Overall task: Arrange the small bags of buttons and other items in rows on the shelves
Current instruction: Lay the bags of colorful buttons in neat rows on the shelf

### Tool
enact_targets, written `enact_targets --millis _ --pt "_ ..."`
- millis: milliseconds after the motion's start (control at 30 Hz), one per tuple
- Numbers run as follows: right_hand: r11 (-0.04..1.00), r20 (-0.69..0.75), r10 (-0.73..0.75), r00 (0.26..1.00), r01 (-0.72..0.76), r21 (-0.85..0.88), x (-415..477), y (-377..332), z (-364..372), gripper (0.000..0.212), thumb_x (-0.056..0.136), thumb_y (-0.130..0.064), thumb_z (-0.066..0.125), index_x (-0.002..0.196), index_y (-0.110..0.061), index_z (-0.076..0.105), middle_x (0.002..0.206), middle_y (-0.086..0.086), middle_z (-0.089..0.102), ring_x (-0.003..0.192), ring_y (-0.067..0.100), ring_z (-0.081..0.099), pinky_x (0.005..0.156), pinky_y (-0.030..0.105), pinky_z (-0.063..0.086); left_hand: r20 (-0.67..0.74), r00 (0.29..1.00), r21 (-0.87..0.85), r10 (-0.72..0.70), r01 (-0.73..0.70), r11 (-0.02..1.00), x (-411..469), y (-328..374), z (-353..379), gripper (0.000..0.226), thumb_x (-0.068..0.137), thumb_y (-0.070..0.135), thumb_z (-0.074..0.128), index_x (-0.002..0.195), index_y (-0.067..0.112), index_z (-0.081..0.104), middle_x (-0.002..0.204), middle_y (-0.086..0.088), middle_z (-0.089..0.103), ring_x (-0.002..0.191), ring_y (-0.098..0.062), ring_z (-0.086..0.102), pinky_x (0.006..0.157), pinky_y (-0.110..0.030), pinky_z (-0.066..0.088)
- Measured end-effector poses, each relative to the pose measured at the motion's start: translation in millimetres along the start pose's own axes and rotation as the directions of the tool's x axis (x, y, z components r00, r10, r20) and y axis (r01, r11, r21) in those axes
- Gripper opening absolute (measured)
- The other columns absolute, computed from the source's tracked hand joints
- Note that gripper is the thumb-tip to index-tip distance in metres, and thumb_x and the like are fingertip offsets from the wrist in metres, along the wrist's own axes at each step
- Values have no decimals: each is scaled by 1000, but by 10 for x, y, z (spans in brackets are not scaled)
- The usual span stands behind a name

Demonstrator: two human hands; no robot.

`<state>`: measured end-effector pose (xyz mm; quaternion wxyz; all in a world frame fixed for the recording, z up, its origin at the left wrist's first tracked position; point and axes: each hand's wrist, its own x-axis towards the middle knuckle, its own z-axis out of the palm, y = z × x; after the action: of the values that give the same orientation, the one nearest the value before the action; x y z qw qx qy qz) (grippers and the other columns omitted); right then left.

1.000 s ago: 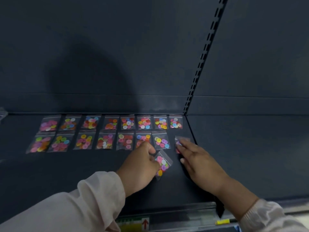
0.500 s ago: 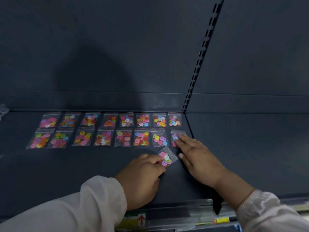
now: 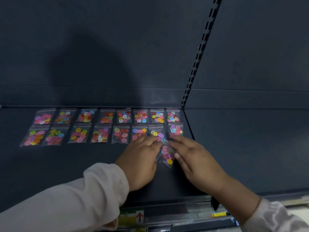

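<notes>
Small clear bags of coloured buttons lie in two rows on the dark shelf (image 3: 66,164): a back row (image 3: 107,116) and a front row (image 3: 100,135). The front row's rightmost bag (image 3: 175,130) sits by the shelf divider. One loose bag (image 3: 167,155) hangs between my hands, in front of the row. My left hand (image 3: 142,163) pinches its upper left edge. My right hand (image 3: 195,161) holds its right side with thumb and fingers. Both hands are blurred.
A slotted upright (image 3: 199,56) divides this shelf from the bare shelf (image 3: 250,148) on the right. The shelf's front rail (image 3: 167,213) carries a label with a red arrow (image 3: 139,216) and a yellow tag (image 3: 219,214).
My right hand left the front row's rightmost bag and came to the loose bag. Both hands now hold that bag, which has turned more upright.
</notes>
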<state>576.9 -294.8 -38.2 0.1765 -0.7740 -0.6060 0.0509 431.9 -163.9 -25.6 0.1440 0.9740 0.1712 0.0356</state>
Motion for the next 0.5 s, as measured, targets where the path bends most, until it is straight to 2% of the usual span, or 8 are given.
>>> enact_targets --millis 67,167,267,500 --pt "998 85 -42 996 44 -33 -61 -21 89 52 93 -40 30 136 -19 49 144 0 45 130 18 44 108 33 36 57 998 49 -21 18 999 39 -59 34 61 95 24 38 150 19 12 158 3 8 145 -15 5 115 -26 -2" --pt "998 126 -28 992 36 -60 -101 34 129 53 92 -41 29 137 -19 49 144 -2 45 132 17 42 110 32 32 143 988 87 -57 45 995 84 -84 75 64 97 32 36 151 19 4 159 3 -1 146 -16 -3 117 -32 -3" --pt "998 121 -8 993 15 -59 -109 95 48 53 92 -42 29 134 -20 51 142 -2 47 132 14 42 111 24 22 184 981 108 -67 48 993 102 -71 82 65 97 38 34 151 18 4 159 2 -2 146 -17 -4 116 -33 -5" --pt "1000 107 -18 994 20 -17 -104 183 -39 50 92 -41 28 129 -22 56 140 -7 49 131 6 40 107 12 17 181 982 116 -44 23 993 123 -71 89 65 97 42 34 151 19 5 159 3 0 146 -16 -2 116 -32 -5"
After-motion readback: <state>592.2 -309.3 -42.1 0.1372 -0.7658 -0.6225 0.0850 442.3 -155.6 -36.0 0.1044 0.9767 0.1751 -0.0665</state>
